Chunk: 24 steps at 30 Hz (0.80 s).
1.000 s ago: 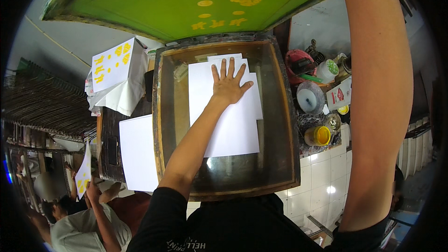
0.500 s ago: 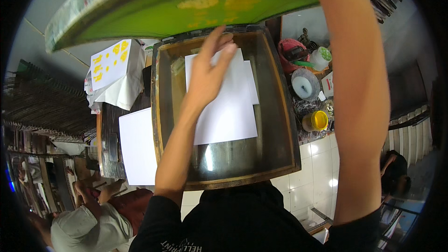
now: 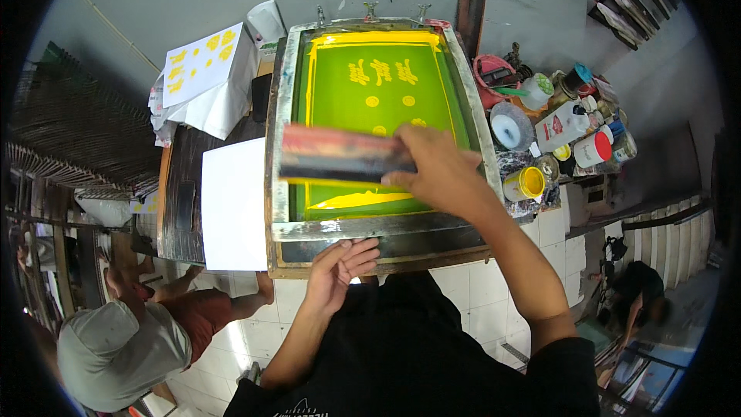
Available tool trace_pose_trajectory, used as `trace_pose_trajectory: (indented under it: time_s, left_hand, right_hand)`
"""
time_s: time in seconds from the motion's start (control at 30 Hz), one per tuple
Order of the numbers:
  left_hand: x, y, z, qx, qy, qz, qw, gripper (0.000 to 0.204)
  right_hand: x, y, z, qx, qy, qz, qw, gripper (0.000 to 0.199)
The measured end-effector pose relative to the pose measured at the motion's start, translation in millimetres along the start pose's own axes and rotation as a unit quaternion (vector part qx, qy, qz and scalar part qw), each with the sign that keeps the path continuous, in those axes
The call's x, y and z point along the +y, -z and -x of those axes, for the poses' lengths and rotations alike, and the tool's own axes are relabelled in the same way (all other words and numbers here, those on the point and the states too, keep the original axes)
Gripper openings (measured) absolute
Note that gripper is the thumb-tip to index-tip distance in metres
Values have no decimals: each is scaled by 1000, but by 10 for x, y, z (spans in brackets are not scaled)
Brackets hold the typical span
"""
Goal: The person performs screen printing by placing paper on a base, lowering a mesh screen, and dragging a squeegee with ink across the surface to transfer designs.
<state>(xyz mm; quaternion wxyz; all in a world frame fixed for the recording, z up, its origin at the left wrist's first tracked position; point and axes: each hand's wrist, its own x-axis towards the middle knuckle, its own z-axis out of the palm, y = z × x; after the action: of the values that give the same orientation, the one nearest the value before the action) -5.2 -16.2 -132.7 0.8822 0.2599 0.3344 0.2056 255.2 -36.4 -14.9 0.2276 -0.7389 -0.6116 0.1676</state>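
Note:
A metal-framed printing screen [image 3: 282, 108] with green mesh and yellow shapes lies flat on the wooden table. My right hand [image 3: 436, 174] grips a long squeegee [image 3: 340, 156] laid across the mesh, just above a streak of yellow ink [image 3: 359, 201]. My left hand [image 3: 340, 266] rests with fingers spread on the near edge of the frame, holding nothing. The paper under the screen is hidden.
A blank white sheet [image 3: 234, 205] lies left of the frame. Printed sheets [image 3: 204, 66] are stacked at the back left. Several ink pots and bottles [image 3: 563, 131] crowd the right shelf, with a yellow ink cup [image 3: 529, 183]. A person in a grey cap [image 3: 116, 347] sits lower left.
The screen, raised before, has come down flat over the paper. My left hand left the paper and moved to the frame's near edge. My right hand now holds the squeegee on the mesh.

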Motion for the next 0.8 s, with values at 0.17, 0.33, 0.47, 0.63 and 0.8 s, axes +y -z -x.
trace_pose_trajectory:
  time_s: [0.17, 0.33, 0.47, 0.63, 0.8]
  left_hand:
    - [-166, 203, -126, 21, 70, 106, 992, 32]
    - [-179, 251, -194, 52, 94, 83, 991, 40]
    - [-191, 272, -227, 66, 114, 95, 987, 41]
    - [-215, 289, -215, 105, 124, 101, 981, 38]
    - [-265, 347, -190, 112, 140, 98, 979, 31]
  right_hand:
    - [275, -697, 102, -66, 24, 56, 996, 51]
    - [288, -881, 200, -42, 56, 105, 992, 46]
    - [286, -902, 145, 4, 83, 154, 985, 40]
    - [534, -875, -306, 61, 96, 215, 970, 36]
    - [826, -676, -1013, 118, 121, 217, 962, 35]
